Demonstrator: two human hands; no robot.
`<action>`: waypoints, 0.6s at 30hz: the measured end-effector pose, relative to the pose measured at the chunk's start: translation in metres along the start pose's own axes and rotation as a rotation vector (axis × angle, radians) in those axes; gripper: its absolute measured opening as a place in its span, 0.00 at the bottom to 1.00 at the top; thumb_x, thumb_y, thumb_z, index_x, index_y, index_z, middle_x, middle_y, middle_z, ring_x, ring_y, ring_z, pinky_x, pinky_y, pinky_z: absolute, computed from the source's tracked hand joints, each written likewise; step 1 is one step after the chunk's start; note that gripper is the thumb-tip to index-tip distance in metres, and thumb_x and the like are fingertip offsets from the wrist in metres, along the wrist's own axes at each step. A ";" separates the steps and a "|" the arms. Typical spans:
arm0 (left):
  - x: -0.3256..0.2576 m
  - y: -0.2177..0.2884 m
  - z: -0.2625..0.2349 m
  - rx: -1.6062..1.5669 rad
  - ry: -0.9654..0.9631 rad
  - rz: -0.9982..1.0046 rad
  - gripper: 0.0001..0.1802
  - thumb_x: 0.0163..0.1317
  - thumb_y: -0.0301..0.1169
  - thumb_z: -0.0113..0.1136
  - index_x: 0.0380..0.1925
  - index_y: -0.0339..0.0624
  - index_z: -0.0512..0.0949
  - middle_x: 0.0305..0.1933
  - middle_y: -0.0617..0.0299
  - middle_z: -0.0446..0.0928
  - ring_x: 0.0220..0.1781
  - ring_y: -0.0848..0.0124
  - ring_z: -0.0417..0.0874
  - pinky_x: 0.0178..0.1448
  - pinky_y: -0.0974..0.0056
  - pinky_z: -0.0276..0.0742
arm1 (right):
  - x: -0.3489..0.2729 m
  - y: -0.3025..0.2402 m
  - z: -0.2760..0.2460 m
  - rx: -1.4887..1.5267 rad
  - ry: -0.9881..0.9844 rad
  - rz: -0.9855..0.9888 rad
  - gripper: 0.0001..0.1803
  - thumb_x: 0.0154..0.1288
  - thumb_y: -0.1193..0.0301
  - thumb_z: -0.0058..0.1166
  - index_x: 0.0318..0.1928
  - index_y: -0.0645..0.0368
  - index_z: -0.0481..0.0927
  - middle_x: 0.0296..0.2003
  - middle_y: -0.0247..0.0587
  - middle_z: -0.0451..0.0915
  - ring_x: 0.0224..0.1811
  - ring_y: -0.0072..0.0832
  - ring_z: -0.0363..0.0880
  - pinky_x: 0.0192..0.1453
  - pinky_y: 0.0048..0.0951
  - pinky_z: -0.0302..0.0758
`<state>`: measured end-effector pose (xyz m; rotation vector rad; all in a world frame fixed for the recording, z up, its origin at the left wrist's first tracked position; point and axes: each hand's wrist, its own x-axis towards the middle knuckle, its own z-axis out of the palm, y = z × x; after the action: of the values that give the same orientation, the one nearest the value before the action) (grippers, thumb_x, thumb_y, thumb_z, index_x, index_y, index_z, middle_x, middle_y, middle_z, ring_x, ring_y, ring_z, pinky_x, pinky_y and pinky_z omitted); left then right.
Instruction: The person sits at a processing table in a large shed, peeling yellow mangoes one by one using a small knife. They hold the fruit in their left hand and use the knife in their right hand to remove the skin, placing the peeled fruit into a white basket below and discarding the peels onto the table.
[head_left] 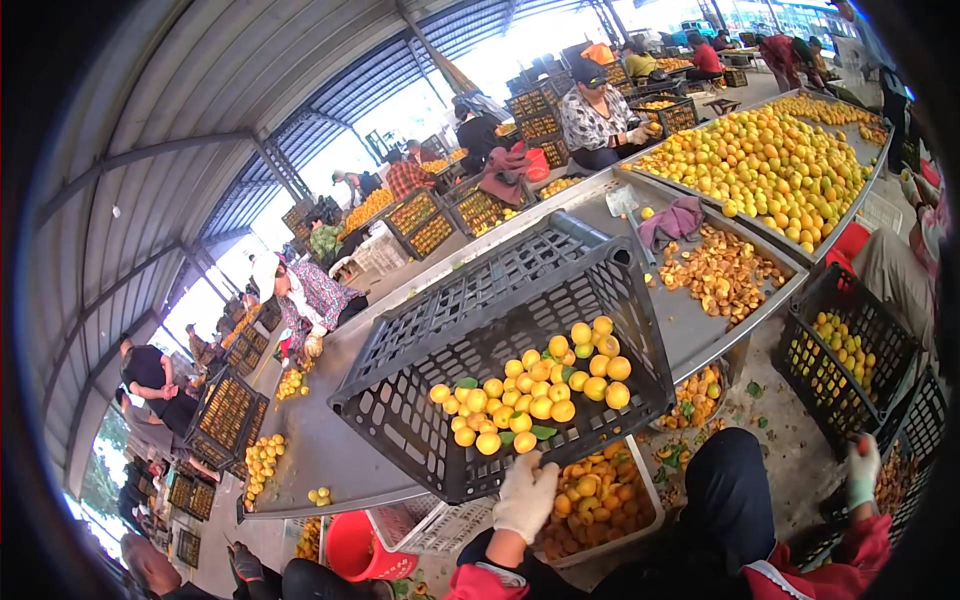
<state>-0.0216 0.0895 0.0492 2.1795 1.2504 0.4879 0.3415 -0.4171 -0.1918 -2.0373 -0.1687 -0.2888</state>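
A black plastic crate (455,345) lies tipped on its side on the metal table, its mouth toward me. Yellow-orange apricots (540,408) with a few green leaves are heaped inside it. My left hand (525,497), in a whitish glove, reaches up at the crate's near lower rim, fingers stretched toward the apricots and nothing seen in them. Off to the right, my gloved right hand (862,475) is closed around a small reddish thing, mostly hidden. Below the crate, between my hands, a white bin (650,480) holds apricot pieces.
Halved apricots (725,275) and a purple cloth (672,222) lie on the metal table (350,455). Behind is a big apricot pile (780,165). Black crates (850,350) stand at right, a red bucket (365,548) at lower left. Several people work around.
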 end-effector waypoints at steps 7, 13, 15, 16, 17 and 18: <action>0.078 0.022 0.011 0.104 -0.003 0.170 0.27 0.61 0.43 0.56 0.55 0.36 0.72 0.51 0.41 0.78 0.55 0.46 0.77 0.58 0.50 0.72 | -0.076 -0.302 0.135 0.145 -0.635 -0.390 0.13 0.53 0.67 0.65 0.38 0.61 0.82 0.28 0.50 0.82 0.29 0.42 0.82 0.35 0.36 0.80; 0.147 0.058 0.073 0.304 -0.069 0.313 0.27 0.61 0.45 0.54 0.57 0.42 0.71 0.51 0.46 0.79 0.56 0.50 0.77 0.60 0.50 0.71 | -0.120 -0.327 0.145 0.203 -0.990 -0.335 0.12 0.55 0.65 0.65 0.31 0.58 0.78 0.20 0.45 0.76 0.22 0.38 0.78 0.27 0.35 0.74; 0.172 0.071 0.090 0.465 -0.141 0.311 0.28 0.61 0.44 0.53 0.57 0.40 0.71 0.50 0.44 0.79 0.56 0.49 0.78 0.60 0.51 0.71 | -0.123 -0.319 0.145 0.203 -1.025 -0.304 0.17 0.54 0.61 0.68 0.27 0.58 0.76 0.18 0.44 0.74 0.20 0.39 0.76 0.25 0.35 0.72; 0.184 0.072 0.097 0.550 -0.167 0.304 0.28 0.61 0.44 0.53 0.57 0.39 0.71 0.50 0.44 0.79 0.55 0.48 0.78 0.60 0.52 0.72 | -0.118 -0.317 0.144 0.188 -1.048 -0.291 0.16 0.55 0.60 0.68 0.27 0.58 0.76 0.19 0.44 0.74 0.21 0.39 0.77 0.26 0.35 0.73; 0.194 0.071 0.104 0.641 -0.204 0.253 0.29 0.59 0.44 0.56 0.58 0.42 0.71 0.53 0.48 0.79 0.59 0.55 0.77 0.62 0.51 0.69 | -0.113 -0.313 0.142 0.173 -1.071 -0.278 0.16 0.55 0.60 0.68 0.28 0.58 0.77 0.19 0.44 0.74 0.21 0.39 0.77 0.26 0.35 0.73; 0.202 0.077 0.109 0.658 -0.255 0.217 0.29 0.58 0.45 0.56 0.58 0.42 0.72 0.53 0.48 0.79 0.60 0.54 0.77 0.62 0.51 0.70 | -0.108 -0.311 0.139 0.152 -1.087 -0.260 0.16 0.55 0.60 0.67 0.29 0.58 0.77 0.19 0.44 0.75 0.21 0.40 0.78 0.26 0.35 0.73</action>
<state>0.1904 0.2020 0.0205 2.8279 1.1399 -0.1563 0.1804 -0.1494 -0.0180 -1.8154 -1.0824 0.6867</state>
